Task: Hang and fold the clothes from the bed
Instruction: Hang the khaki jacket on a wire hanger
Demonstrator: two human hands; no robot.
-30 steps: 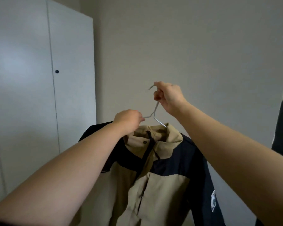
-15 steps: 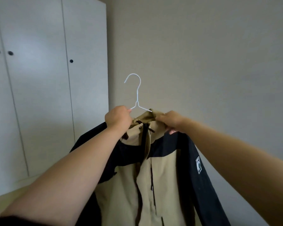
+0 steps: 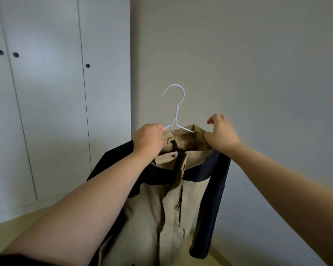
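View: head camera, looking forward and a little down past both forearms.
Jacket [image 3: 173, 198]: tan front with dark shoulders and dark sleeves, held up in the air ahead of the person, near the room corner. It faces the camera and hangs down out of the bottom of the picture.
Collar [image 3: 185, 139]: tan and upright, with a dark zip running down from it and a snap button just below.
Hanger [image 3: 177, 107]: thin white wire. Its hook stands upright above the collar with the open end pointing left. Both arms run down into the jacket's neck.
Left hand [image 3: 148, 140]: fingers clenched round the hanger's left arm, right where the wire meets the jacket's left shoulder. It carries the weight.
Right hand [image 3: 220, 134]: at the collar's right edge. The fingers are released, loosely bent and lifted, with a gap between forefinger and thumb. The thumb tip lies against the tan cloth. They grasp nothing that shows.
Right sleeve [image 3: 213, 198]: dark, hanging straight down beside the tan front.
Wardrobe [image 3: 52, 112]: white, on the left, its doors closed. Small dark knobs [image 3: 87, 65] sit on the doors.
Wall [image 3: 238, 54]: plain grey-beige, behind the jacket and to the right.
Floor [image 3: 8, 235]: pale, seen at the lower left under the wardrobe.
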